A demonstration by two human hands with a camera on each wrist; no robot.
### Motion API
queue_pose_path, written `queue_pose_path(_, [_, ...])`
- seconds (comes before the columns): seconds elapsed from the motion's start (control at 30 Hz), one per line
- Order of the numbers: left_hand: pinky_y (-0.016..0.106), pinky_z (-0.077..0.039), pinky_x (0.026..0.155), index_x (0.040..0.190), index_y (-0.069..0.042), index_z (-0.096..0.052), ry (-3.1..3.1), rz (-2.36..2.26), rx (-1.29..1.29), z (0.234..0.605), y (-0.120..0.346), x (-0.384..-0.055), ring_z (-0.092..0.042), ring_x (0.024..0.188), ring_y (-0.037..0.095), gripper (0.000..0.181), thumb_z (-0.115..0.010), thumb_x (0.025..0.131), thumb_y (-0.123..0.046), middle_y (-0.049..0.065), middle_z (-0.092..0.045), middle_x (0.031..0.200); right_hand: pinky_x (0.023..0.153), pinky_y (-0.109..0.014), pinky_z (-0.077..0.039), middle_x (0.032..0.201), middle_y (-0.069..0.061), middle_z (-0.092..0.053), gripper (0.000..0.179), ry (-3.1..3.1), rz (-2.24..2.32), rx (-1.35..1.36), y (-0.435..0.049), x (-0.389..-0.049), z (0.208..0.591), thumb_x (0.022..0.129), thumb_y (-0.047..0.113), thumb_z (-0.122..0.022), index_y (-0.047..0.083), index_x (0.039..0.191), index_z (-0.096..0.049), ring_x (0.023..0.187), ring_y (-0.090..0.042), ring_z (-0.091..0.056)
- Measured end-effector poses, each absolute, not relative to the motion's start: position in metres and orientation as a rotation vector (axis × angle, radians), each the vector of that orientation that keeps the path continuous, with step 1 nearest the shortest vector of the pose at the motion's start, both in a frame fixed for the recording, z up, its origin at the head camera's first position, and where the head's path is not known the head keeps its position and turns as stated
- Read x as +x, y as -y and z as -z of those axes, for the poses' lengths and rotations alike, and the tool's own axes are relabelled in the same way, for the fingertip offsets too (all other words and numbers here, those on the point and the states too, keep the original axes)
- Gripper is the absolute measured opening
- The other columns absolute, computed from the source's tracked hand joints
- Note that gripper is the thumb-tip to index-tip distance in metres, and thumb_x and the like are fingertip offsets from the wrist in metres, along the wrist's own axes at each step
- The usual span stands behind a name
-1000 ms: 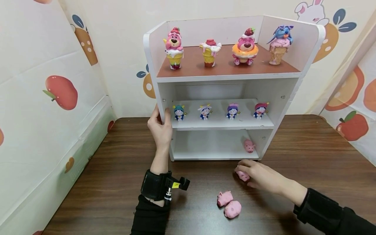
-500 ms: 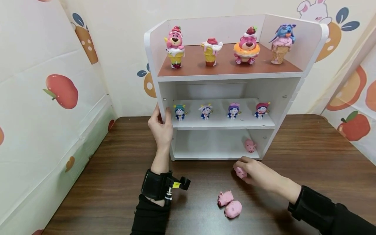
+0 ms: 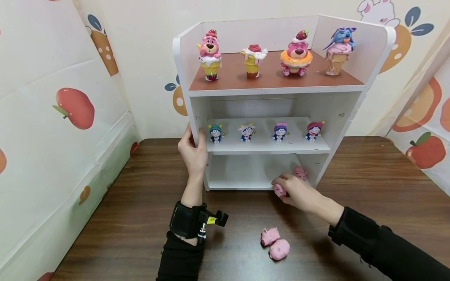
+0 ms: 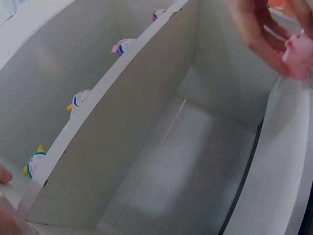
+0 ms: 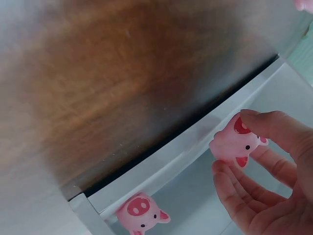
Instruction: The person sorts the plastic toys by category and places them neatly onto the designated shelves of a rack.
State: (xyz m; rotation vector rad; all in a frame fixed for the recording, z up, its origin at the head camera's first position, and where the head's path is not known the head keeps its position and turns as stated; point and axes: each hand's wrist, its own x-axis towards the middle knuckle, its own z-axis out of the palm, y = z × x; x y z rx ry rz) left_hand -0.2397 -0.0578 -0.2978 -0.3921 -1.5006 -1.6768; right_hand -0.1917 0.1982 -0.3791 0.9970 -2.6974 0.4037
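My right hand (image 3: 297, 191) pinches a small pink toy pig (image 5: 235, 142) between thumb and fingers, at the front edge of the bottom shelf (image 3: 242, 184). Another pink pig (image 3: 300, 172) stands at that shelf's right end, partly behind the hand; its red snout shows in the right wrist view. With thumb and fingers on either side, my left hand (image 3: 194, 152) grips the left side panel of the white shelf unit (image 3: 188, 105). Two more pink pigs, one on its side (image 3: 270, 236) and one with its back up (image 3: 279, 249), lie together on the wooden table (image 3: 242, 218).
Several small figures in coloured hats, such as the red-hatted one (image 3: 314, 131), stand in a row on the middle shelf. Larger ice-cream and bear figures (image 3: 296, 54) occupy the brown top shelf. A patterned wall covering (image 3: 140, 58) rises behind.
My right hand has carried the pig from the table up and to the left, to the bottom shelf's front edge. My left hand stays on the side panel.
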Motion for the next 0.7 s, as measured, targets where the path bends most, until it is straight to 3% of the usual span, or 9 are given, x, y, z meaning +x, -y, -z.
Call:
queue_pose_path(0.27, [0.033,-0.044,0.083,0.112,0.014,-0.053,1.491,1.684,-0.390,0.297,0.056,-0.239,-0.055,0.099,0.027,0.032,-0.048,0.081,0.014,0.024,-0.057,0.109,0.056,-0.025,-0.039,0.073,-0.002,-0.050,0.032,2.735,-0.379,0.927,-0.197,-0.215,0.379,0.058,-0.003,-0.078,0.006,0.080,-0.057,0.070,-0.015,-0.046])
queue_pose_path(0.7, [0.035,-0.043,0.084,0.113,0.015,-0.052,1.492,1.686,-0.387,0.297,0.057,-0.239,-0.054,0.101,0.025,0.032,-0.048,0.081,0.014,0.025,-0.056,0.110,0.051,-0.025,-0.038,0.071,-0.001,-0.048,0.026,2.792,-0.359,0.842,-0.195,-0.235,0.381,0.063,0.000,-0.076,0.008,0.079,-0.056,0.065,-0.015,-0.045])
